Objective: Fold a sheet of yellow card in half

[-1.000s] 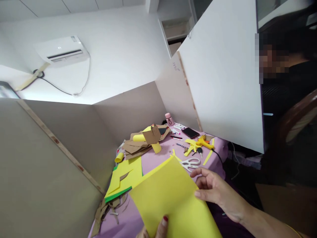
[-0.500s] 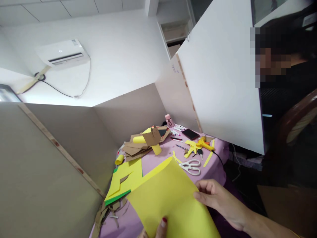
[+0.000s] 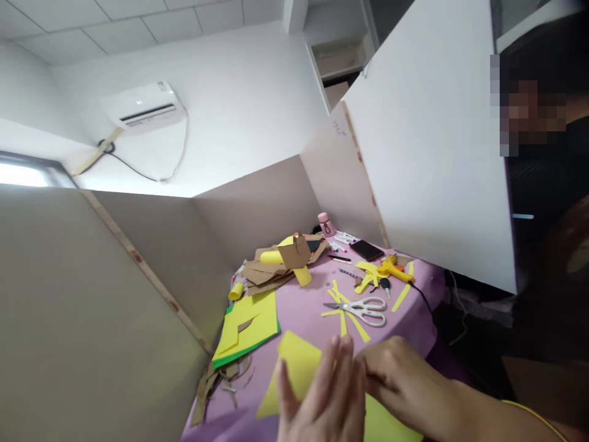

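Note:
A bent sheet of yellow paper (image 3: pixel 299 362) is at the front of the table, partly hidden by both hands. My left hand (image 3: pixel 322 393) lies against it with its back to me, fingers stretched out and thumb apart. Right beside those fingertips, my right hand (image 3: pixel 405 377) is curled closed at the paper; its fingertips are hidden. More of the sheet shows below my right wrist. Just beyond the hands, white-handled scissors (image 3: pixel 363 309) lie slightly open on narrow yellow paper strips (image 3: pixel 354 322).
A yellow glue gun (image 3: pixel 391 269), a key (image 3: pixel 385 285) and a phone (image 3: pixel 367 250) lie at the right. Yellow and green sheets (image 3: pixel 257 313) are at the left, with cardboard scraps (image 3: pixel 202 393). Behind stand a cardboard piece (image 3: pixel 294 255) and pink bottle (image 3: pixel 326 225). A person sits beyond the partition (image 3: pixel 437 153).
My left hand has risen from the sheet's lower edge to lie over it beside my right hand. The right hand has curled inward. The sheet has come lower, uncovering the scissors and strips.

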The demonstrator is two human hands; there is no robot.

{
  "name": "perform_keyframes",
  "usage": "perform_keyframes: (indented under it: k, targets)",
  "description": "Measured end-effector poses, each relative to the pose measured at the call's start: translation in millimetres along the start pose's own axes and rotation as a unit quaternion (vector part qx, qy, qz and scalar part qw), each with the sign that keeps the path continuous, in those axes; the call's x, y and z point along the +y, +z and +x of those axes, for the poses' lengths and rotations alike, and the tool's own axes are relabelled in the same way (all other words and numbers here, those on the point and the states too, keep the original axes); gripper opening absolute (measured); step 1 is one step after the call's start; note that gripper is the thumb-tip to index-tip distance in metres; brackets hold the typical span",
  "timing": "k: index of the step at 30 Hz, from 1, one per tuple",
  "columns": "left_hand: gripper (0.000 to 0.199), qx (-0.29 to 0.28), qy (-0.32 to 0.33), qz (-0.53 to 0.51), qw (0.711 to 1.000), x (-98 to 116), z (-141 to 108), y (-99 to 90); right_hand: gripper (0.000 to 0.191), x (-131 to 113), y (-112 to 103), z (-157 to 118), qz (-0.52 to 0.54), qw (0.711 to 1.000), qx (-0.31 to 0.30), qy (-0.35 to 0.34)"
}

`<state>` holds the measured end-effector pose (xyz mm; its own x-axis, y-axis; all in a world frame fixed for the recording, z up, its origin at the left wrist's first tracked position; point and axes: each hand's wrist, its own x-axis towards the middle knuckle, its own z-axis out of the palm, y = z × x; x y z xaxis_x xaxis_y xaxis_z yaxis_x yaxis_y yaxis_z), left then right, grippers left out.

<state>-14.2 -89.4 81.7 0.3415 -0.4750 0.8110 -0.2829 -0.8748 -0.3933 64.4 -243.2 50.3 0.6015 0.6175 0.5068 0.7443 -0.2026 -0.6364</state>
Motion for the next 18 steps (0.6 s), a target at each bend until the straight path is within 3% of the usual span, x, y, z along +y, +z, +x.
perform_keyframes:
  k: [3,7,11,14,18]
  targets:
    - [0.039,-0.060,0.104,0.017,0.993,-4,12,10.6,0.024,-8,5,-1,-0.089,0.994,-0.036,-0.052]
    - [0.049,-0.074,0.133,-0.010,0.988,-12,11,13.1,0.009,-11,6,-1,-0.219,0.967,-0.110,-0.065]
    - [0.050,-0.120,0.140,-0.055,0.981,-24,5,8.2,0.005,-5,11,-1,-0.241,0.960,-0.105,-0.099]
    - [0.056,-0.122,0.134,-0.033,0.983,-54,6,-5.0,0.006,5,10,-3,-0.226,0.965,-0.082,-0.104]
    - [0.025,-0.276,0.117,0.020,0.954,-110,16,-39.8,0.026,16,-2,-3,-0.163,0.984,-0.064,-0.033]
